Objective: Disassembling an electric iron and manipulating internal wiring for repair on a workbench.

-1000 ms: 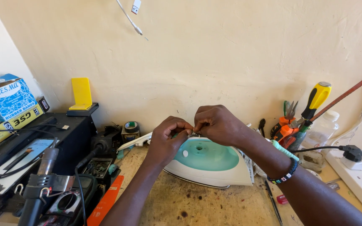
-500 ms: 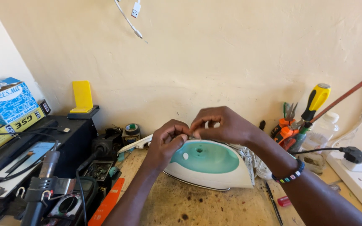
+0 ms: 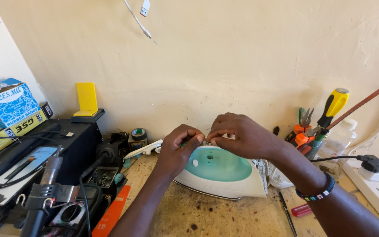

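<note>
Iron direction: the clothes iron [image 3: 222,173] lies on the worktop [image 3: 207,215] with its long axis running left to right; the narrow end points left, toward the left hand, and the broad heel end sits at the right.
Iron place: middle of the worktop, just below both hands, near the wall.
Iron look: white plastic body with a teal inset panel on top, a small round hole in the teal part and a white round spot near the narrow end; a thin metal edge shows along its lower side.
Left hand: the left hand [image 3: 176,151] hovers over the narrow end, its fingers [image 3: 194,141] pinched closed on a tiny part.
Right hand: the right hand [image 3: 242,138] meets it from the right, fingers [image 3: 218,140] also pinched on the same tiny part [image 3: 207,142]; a beaded bracelet [image 3: 316,193] circles the wrist.
Hard to make out: the pinched part is too small to identify; the iron's far side is hidden behind the hands.
Cut off: the power strip [image 3: 376,188] runs out of view at the right edge.
Nearby: pliers and a yellow-handled screwdriver [image 3: 335,105] stand right of the iron.
</note>
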